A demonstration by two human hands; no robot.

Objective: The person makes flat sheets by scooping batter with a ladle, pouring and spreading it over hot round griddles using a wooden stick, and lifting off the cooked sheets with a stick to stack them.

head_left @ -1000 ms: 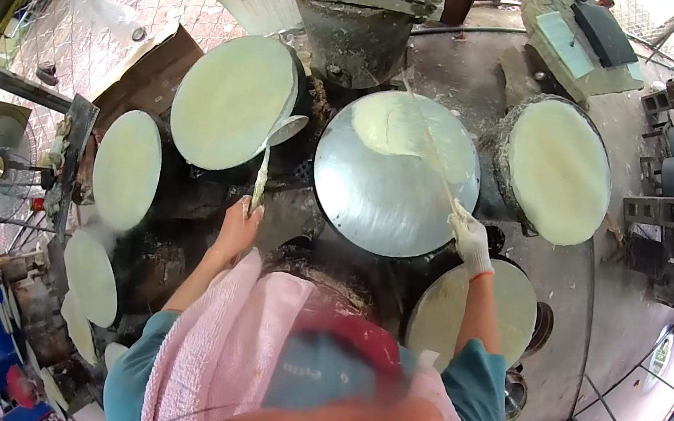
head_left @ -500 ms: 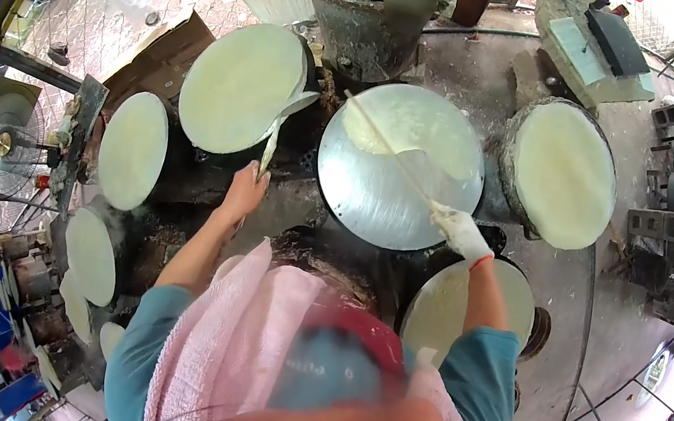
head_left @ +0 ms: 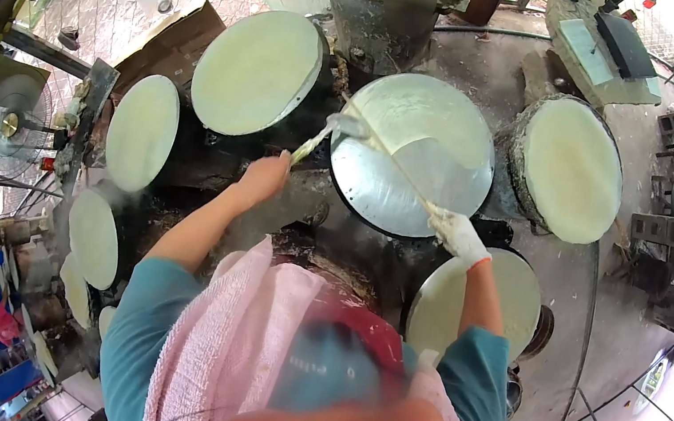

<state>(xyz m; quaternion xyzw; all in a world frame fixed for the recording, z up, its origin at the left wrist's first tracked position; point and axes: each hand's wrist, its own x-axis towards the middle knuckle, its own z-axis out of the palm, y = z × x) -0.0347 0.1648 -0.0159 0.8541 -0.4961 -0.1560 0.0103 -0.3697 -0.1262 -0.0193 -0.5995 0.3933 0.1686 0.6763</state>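
A round metal griddle (head_left: 376,195) lies in front of me, with pale batter (head_left: 419,103) over its far part and bare metal at its near part. My bare left hand (head_left: 264,175) is closed on the handle of a ladle (head_left: 350,126), whose bowl is at the griddle's left edge. My gloved right hand (head_left: 457,234) is closed on a thin stick (head_left: 395,160) that slants across the griddle to its upper left. Left of the griddle, a round pan (head_left: 256,73) bears a smooth pale sheet.
More pans with pale sheets stand around: one at right (head_left: 572,171), one beneath my right forearm (head_left: 504,299), several at left (head_left: 142,133). A sooty drum (head_left: 379,24) is beyond the griddle. A fan (head_left: 8,124) stands far left, and a stone table (head_left: 605,46) upper right.
The ladle has moved right, from the left pan to the griddle's left edge. The batter has spread over more of the griddle's far part, and the stick has swung to the left.
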